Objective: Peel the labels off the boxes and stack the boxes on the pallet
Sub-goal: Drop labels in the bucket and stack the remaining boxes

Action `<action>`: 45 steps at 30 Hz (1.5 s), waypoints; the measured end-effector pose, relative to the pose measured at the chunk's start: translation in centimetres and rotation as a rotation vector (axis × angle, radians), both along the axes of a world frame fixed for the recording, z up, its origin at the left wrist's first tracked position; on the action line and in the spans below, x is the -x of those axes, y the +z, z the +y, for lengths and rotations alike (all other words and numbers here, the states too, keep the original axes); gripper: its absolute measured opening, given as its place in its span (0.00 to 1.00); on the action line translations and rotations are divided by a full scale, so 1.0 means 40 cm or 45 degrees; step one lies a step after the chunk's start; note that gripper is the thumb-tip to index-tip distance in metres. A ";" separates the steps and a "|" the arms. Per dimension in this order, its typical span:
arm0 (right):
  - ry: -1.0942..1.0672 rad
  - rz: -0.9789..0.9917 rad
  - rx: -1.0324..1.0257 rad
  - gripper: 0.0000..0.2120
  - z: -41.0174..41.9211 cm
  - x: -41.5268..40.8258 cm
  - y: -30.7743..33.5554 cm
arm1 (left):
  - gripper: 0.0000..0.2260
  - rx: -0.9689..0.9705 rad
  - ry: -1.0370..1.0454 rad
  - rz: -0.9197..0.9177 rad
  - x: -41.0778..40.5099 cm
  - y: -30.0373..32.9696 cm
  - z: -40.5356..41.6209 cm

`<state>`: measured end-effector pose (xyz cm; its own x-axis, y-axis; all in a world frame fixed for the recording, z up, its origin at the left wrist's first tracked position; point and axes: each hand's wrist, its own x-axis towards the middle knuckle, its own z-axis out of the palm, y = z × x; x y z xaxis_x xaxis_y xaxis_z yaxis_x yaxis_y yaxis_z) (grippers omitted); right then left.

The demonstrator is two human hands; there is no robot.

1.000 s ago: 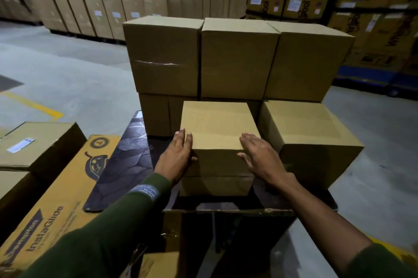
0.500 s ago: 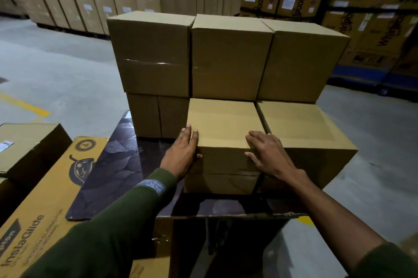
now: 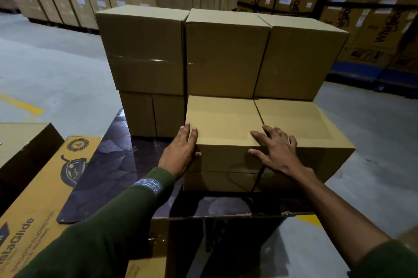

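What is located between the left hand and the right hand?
In the head view, the front middle cardboard box lies between them: the left hand presses its left side, and the right hand rests over its right top edge.

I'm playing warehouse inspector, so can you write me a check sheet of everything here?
Surface: dark printed sheet over flattened cartons.
Job's things: front box pushed against its neighbour box; taller stack behind; no labels seen on them.
Clutter: yellow InstaGlide carton at left.
Grips: left hand flat on the front box's side; right hand spread on top.
Cables: nothing seen.
Surroundings: concrete floor, stacked cartons.
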<state>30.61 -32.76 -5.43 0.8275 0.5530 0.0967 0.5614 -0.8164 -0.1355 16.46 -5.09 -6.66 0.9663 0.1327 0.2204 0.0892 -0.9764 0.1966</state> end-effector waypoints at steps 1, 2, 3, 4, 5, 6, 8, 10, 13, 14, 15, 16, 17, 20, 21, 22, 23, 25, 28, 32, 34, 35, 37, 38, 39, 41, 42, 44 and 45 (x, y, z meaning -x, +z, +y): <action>-0.002 0.003 -0.001 0.30 0.000 -0.001 -0.001 | 0.34 0.003 0.003 0.006 0.000 0.001 0.000; -0.005 0.006 -0.004 0.30 -0.001 -0.002 0.000 | 0.34 0.007 0.007 0.012 0.000 0.002 -0.001; -0.007 0.012 -0.006 0.30 -0.002 -0.002 0.000 | 0.34 0.009 0.010 0.015 0.001 0.005 -0.004; -0.010 0.015 -0.007 0.30 -0.002 -0.002 0.000 | 0.34 0.009 0.011 0.017 0.001 0.007 -0.006; -0.011 0.018 -0.005 0.30 -0.003 -0.002 0.000 | 0.34 0.008 0.012 0.019 0.001 0.009 -0.009; -0.009 0.018 -0.002 0.30 -0.002 -0.001 -0.001 | 0.34 0.004 0.013 0.021 0.001 0.011 -0.011; -0.002 0.006 0.000 0.30 -0.002 0.000 -0.002 | 0.34 -0.017 0.016 0.022 0.000 0.016 -0.014; 0.002 -0.012 -0.010 0.30 -0.001 0.001 -0.004 | 0.34 -0.061 0.018 0.033 -0.001 0.020 -0.016; 0.003 -0.004 -0.002 0.30 -0.003 0.004 -0.001 | 0.35 -0.106 0.037 0.082 -0.001 0.026 -0.018; 0.007 0.003 0.013 0.31 -0.003 0.003 0.002 | 0.36 -0.108 0.048 0.109 -0.001 0.028 -0.019; 0.014 0.013 0.029 0.32 -0.004 0.002 0.004 | 0.37 -0.112 0.060 0.138 -0.001 0.030 -0.020; 0.021 0.026 0.034 0.33 -0.005 0.003 0.009 | 0.39 -0.117 0.073 0.162 0.001 0.032 -0.021; 0.022 0.043 0.020 0.35 -0.006 0.006 0.013 | 0.40 -0.117 0.087 0.174 0.004 0.033 -0.022; -0.002 -0.019 -0.104 0.37 0.003 0.024 0.023 | 0.41 -0.083 0.142 0.112 0.029 0.039 -0.023; 0.005 -0.100 -0.145 0.36 0.011 0.034 0.026 | 0.41 -0.071 0.160 0.069 0.042 0.038 -0.019; 0.030 -0.193 -0.191 0.35 0.022 0.045 0.029 | 0.40 -0.059 0.178 0.022 0.056 0.036 -0.015; 0.073 -0.281 -0.244 0.33 0.038 0.059 0.031 | 0.39 -0.048 0.196 -0.027 0.072 0.033 -0.008; 0.180 -0.406 -0.341 0.29 0.079 0.091 0.032 | 0.38 -0.046 0.237 -0.082 0.108 0.022 0.013; 0.348 -0.496 -0.437 0.21 0.168 0.149 0.031 | 0.37 -0.089 0.325 -0.072 0.183 0.003 0.056; 0.566 -0.520 -0.557 0.17 0.314 0.231 0.021 | 0.36 -0.154 0.452 0.006 0.303 -0.015 0.131; 0.650 -0.475 -0.602 0.16 0.399 0.279 0.015 | 0.34 -0.182 0.532 0.047 0.369 -0.020 0.183; 0.687 -0.453 -0.617 0.16 0.436 0.299 0.009 | 0.33 -0.193 0.569 0.052 0.397 -0.023 0.206; 0.769 -0.398 -0.630 0.15 0.518 0.345 -0.003 | 0.31 -0.213 0.661 0.070 0.464 -0.025 0.260; 0.808 -0.367 -0.623 0.15 0.561 0.367 -0.009 | 0.31 -0.219 0.707 0.085 0.499 -0.025 0.288; 0.844 -0.333 -0.607 0.14 0.602 0.388 -0.014 | 0.31 -0.220 0.748 0.105 0.529 -0.028 0.317; 0.904 -0.249 -0.551 0.15 0.682 0.426 -0.025 | 0.31 -0.203 0.820 0.147 0.583 -0.039 0.380; 0.929 -0.196 -0.511 0.15 0.723 0.444 -0.029 | 0.31 -0.193 0.856 0.147 0.608 -0.042 0.412; 0.979 -0.099 -0.410 0.18 0.812 0.481 -0.038 | 0.30 -0.170 0.918 0.164 0.661 -0.050 0.480; 1.008 -0.067 -0.361 0.19 0.850 0.495 -0.044 | 0.30 -0.153 0.944 0.176 0.683 -0.057 0.509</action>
